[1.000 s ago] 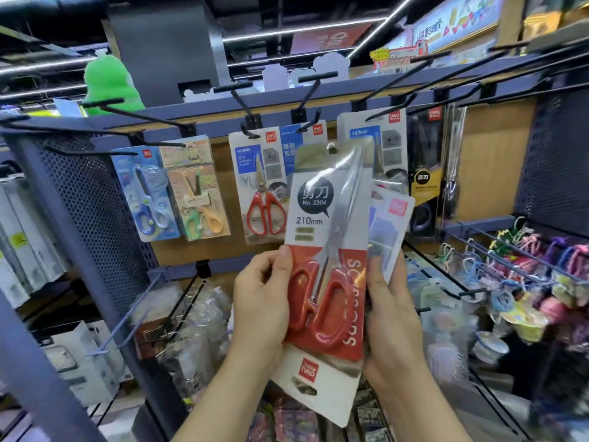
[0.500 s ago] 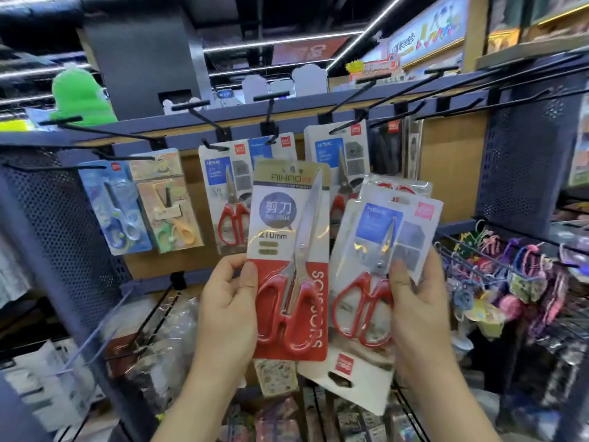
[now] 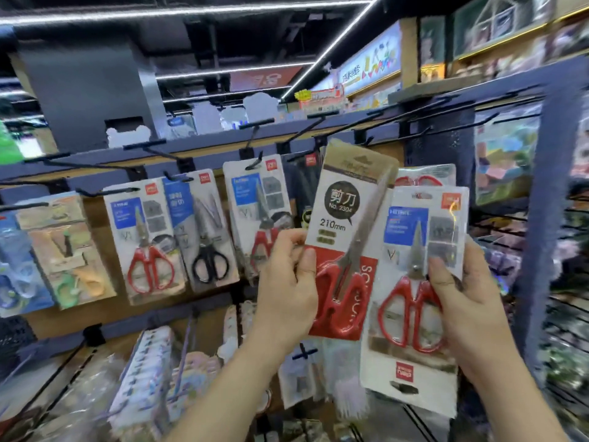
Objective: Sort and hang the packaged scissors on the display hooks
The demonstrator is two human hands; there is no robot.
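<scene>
Scissors pack marked 210mm (image 3: pixel 338 225) (tilted toward one o'clock) sits pinched in the left hand (image 3: pixel 287 290); at its three o'clock, the right hand (image 3: pixel 469 309) clasps a blue-labelled scissors pack (image 3: pixel 402 226).

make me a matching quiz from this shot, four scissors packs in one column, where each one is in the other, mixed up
1. 210mm scissors pack
2. red-handled scissors pack just right of it
3. black-handled scissors pack
4. green and orange scissors pack

A. hangs between two hanging red-handled packs
B. held in the right hand
C. hangs left of every red-handled pack
D. held in the left hand

Pairs: 1-D, 2-B, 3-A, 4-C
</scene>
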